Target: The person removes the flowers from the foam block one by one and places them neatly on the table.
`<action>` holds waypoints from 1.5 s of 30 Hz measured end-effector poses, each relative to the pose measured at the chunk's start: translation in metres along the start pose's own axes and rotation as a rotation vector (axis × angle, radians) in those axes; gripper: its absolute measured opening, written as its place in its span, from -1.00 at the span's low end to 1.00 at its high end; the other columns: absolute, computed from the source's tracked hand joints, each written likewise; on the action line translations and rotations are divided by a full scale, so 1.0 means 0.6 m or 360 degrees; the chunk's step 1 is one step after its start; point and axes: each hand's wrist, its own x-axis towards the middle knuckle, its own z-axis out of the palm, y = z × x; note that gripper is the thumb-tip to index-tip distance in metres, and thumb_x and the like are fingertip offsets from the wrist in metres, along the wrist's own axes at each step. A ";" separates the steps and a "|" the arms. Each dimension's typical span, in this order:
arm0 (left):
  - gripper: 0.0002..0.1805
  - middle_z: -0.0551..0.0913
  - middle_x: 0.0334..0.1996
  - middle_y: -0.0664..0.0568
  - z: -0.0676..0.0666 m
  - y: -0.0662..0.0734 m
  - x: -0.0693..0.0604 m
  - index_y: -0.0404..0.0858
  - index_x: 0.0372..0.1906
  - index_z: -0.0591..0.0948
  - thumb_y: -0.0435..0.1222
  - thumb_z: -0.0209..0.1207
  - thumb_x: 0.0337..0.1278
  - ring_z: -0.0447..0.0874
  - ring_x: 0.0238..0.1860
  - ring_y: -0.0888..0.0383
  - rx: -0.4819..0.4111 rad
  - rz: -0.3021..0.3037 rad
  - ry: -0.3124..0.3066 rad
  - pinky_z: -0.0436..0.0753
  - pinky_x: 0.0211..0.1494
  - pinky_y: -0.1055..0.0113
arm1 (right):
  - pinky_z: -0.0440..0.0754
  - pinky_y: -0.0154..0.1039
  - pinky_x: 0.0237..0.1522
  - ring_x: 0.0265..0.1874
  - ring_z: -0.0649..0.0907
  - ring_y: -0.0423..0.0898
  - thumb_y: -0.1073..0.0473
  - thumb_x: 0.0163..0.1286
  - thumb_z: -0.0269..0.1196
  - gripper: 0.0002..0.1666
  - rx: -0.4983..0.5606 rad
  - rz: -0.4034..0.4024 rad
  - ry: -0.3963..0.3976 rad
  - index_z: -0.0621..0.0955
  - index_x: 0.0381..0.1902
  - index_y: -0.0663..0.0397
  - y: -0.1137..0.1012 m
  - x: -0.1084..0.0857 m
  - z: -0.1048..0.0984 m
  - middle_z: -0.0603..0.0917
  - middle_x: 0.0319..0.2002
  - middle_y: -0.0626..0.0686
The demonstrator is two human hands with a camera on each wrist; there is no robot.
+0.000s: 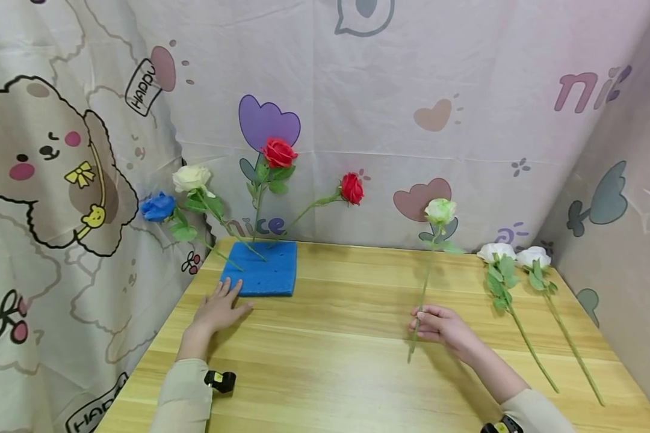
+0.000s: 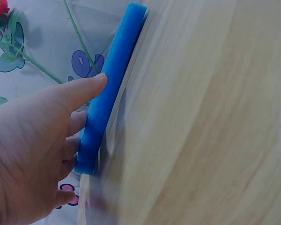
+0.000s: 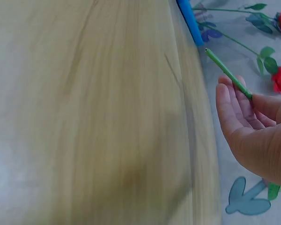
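A printed curtain (image 1: 325, 78) backs a wood-grain table (image 1: 336, 379); clock positions are centred on the tabletop in the head view. Blue foam block (image 1: 273, 279): 10 o'clock, bearing one blue rose (image 1: 159, 207), one cream rose (image 1: 191, 178) and two red roses (image 1: 279, 153). Left hand (image 1: 216, 311): 9 o'clock, grip released, fingers extended, touching the block. Right hand (image 1: 445, 329): 3 o'clock, pinching the lower stem of a pale-green rose (image 1: 440, 211), bloom upward. Two white roses (image 1: 496, 252): lying toward 3 o'clock, beyond that hand.
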 end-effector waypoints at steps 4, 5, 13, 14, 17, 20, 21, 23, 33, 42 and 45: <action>-0.07 -0.16 0.53 -0.39 0.000 -0.001 -0.001 -0.24 0.55 0.01 0.23 -0.06 0.33 -0.25 0.53 -0.38 -0.0015 -0.0003 0.0000 -0.14 0.37 -0.51 | 0.71 -0.32 -0.07 -0.13 0.75 -0.13 0.18 0.56 0.00 -0.66 0.0017 -0.0009 -0.0010 0.49 0.09 0.34 0.001 -0.016 -0.014 0.74 -0.24 -0.07; -0.08 -0.16 0.53 -0.39 0.000 -0.001 -0.001 -0.24 0.56 0.01 0.23 -0.06 0.33 -0.26 0.53 -0.38 -0.0018 -0.0003 0.0000 -0.14 0.37 -0.51 | 0.71 -0.33 -0.07 -0.13 0.75 -0.14 0.18 0.56 -0.01 -0.65 0.0009 -0.0004 -0.0006 0.48 0.11 0.36 0.001 -0.020 -0.017 0.74 -0.25 -0.08; -0.07 -0.16 0.53 -0.39 0.000 0.001 -0.003 -0.24 0.56 0.01 0.24 -0.06 0.33 -0.26 0.53 -0.38 -0.0021 -0.0001 0.0001 -0.15 0.37 -0.51 | 0.70 -0.37 -0.08 -0.18 0.74 -0.18 0.12 0.54 0.04 -0.52 -0.0006 0.0100 0.0121 0.44 0.20 0.43 0.001 -0.060 -0.044 0.74 -0.26 -0.09; -0.07 -0.16 0.53 -0.39 0.000 0.000 -0.002 -0.23 0.56 0.00 0.24 -0.06 0.33 -0.26 0.53 -0.38 -0.0019 0.0000 0.0001 -0.15 0.37 -0.51 | 0.70 -0.37 -0.08 -0.18 0.74 -0.19 0.12 0.54 0.04 -0.52 -0.0005 0.0113 0.0132 0.45 0.20 0.42 0.002 -0.065 -0.047 0.74 -0.26 -0.09; -0.07 -0.16 0.53 -0.39 0.000 -0.001 -0.002 -0.23 0.56 0.00 0.25 -0.07 0.33 -0.25 0.53 -0.38 -0.0016 0.0003 0.0001 -0.15 0.37 -0.51 | 0.69 -0.38 -0.08 -0.20 0.73 -0.21 0.11 0.54 0.04 -0.53 0.0009 0.0148 0.0157 0.47 0.19 0.39 0.004 -0.077 -0.056 0.73 -0.26 -0.10; -0.07 -0.16 0.53 -0.40 -0.001 -0.001 -0.003 -0.23 0.56 0.00 0.24 -0.07 0.33 -0.25 0.53 -0.38 -0.0012 0.0001 -0.0002 -0.14 0.37 -0.51 | 0.69 -0.38 -0.09 -0.21 0.73 -0.23 0.11 0.54 0.04 -0.59 0.0032 0.0158 0.0179 0.52 0.14 0.32 0.008 -0.087 -0.064 0.73 -0.26 -0.09; -0.07 -0.16 0.53 -0.40 -0.001 -0.001 -0.003 -0.23 0.56 0.00 0.24 -0.07 0.33 -0.25 0.53 -0.38 -0.0012 -0.0001 -0.0001 -0.14 0.37 -0.51 | 0.69 -0.39 -0.10 -0.22 0.72 -0.24 0.12 0.54 0.04 -0.61 0.0045 0.0162 0.0185 0.54 0.13 0.28 0.009 -0.090 -0.067 0.73 -0.26 -0.09; -0.08 -0.16 0.53 -0.39 -0.002 0.000 -0.004 -0.23 0.56 0.00 0.24 -0.07 0.33 -0.25 0.53 -0.38 -0.0008 -0.0004 -0.0005 -0.14 0.38 -0.51 | 0.69 -0.39 -0.10 -0.23 0.72 -0.25 0.13 0.54 0.03 -0.66 0.0060 0.0169 0.0188 0.58 0.09 0.20 0.012 -0.096 -0.073 0.73 -0.26 -0.10; -0.07 -0.16 0.53 -0.39 -0.002 0.000 -0.004 -0.23 0.56 0.00 0.26 -0.08 0.32 -0.25 0.53 -0.38 -0.0007 0.0003 -0.0002 -0.13 0.37 -0.51 | 0.68 -0.37 -0.10 -0.24 0.68 -0.28 0.12 0.54 0.04 -0.73 0.0134 0.0221 0.0198 0.64 0.00 0.01 0.028 -0.116 -0.095 0.70 -0.26 -0.12; -0.07 -0.17 0.53 -0.40 -0.001 -0.001 -0.002 -0.24 0.56 0.00 0.25 -0.07 0.33 -0.25 0.53 -0.39 -0.0012 0.0010 -0.0003 -0.15 0.36 -0.52 | 0.69 -0.35 -0.06 -0.24 0.69 -0.29 0.18 0.58 -0.07 -0.66 0.0264 0.0216 0.0117 0.67 -0.05 -0.03 0.043 -0.127 -0.116 0.71 -0.25 -0.10; -0.07 -0.16 0.53 -0.40 0.000 -0.002 -0.003 -0.24 0.56 0.00 0.25 -0.07 0.33 -0.25 0.53 -0.39 -0.0011 0.0008 -0.0002 -0.15 0.36 -0.52 | 0.69 -0.34 -0.04 -0.24 0.69 -0.28 0.19 0.58 -0.07 -0.65 0.0300 0.0201 0.0096 0.67 -0.06 -0.03 0.045 -0.130 -0.122 0.72 -0.26 -0.09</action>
